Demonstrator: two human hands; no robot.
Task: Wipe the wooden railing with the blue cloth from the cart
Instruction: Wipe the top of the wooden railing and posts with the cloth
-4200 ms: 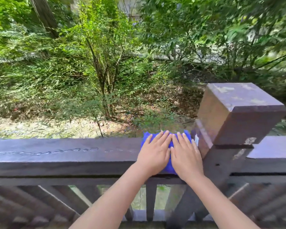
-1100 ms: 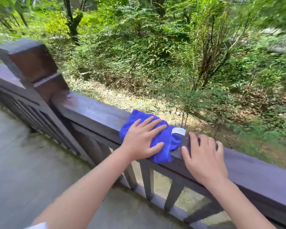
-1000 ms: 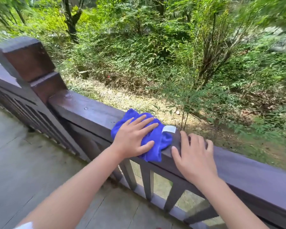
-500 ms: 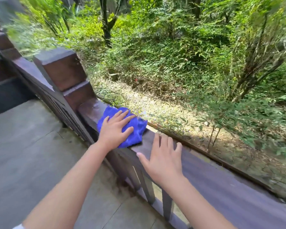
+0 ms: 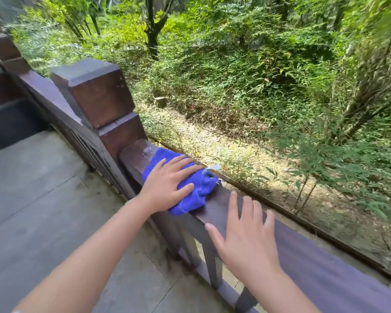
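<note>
The dark wooden railing (image 5: 325, 267) runs from lower right up to a square post (image 5: 97, 96). A bunched blue cloth (image 5: 199, 186) with a small white label lies on the rail's top, close to the post. My left hand (image 5: 167, 186) presses flat on the cloth, fingers spread over it. My right hand (image 5: 246, 233) rests flat on the bare rail a little to the right of the cloth, fingers apart, holding nothing. The cart is out of view.
Grey stone paving (image 5: 43, 199) lies on my side of the railing, with balusters (image 5: 212, 263) under the rail. A second rail section and another post (image 5: 2, 48) continue at far left. Beyond the rail are a dirt strip and dense green shrubs (image 5: 257, 75).
My left hand has slid the cloth leftward along the rail until it is close to the post. My right hand has come off the cloth and trails on the bare rail.
</note>
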